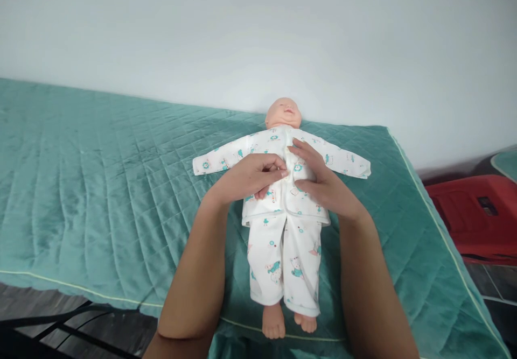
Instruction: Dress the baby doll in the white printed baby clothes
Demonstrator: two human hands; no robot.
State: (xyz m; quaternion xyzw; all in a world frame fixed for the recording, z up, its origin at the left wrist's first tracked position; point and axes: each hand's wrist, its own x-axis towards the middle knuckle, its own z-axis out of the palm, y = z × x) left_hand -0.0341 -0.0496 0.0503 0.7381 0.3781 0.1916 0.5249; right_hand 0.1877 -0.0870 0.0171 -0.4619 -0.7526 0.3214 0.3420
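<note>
A baby doll (284, 112) lies on its back, feet toward me, dressed in a white long-sleeved top (274, 137) and white trousers (269, 251) printed with small teal and pink animals. The top's front edges meet down the middle, and both sleeves stretch out sideways. My left hand (256, 173) pinches the front edge of the top at mid-chest, thumb and forefinger together. On the other side of that edge, my right hand (319, 178) rests on the top with thumb and fingers spread apart. Whatever fastening lies under the left fingertips is too small to make out.
A teal quilted cover (100, 187) with a pale yellow trim spreads under the doll. Behind it rises a white wall (161, 36). A red plastic object (476, 213) stands beyond the right edge. Black metal bars (68, 321) show at the lower left, above a dark floor.
</note>
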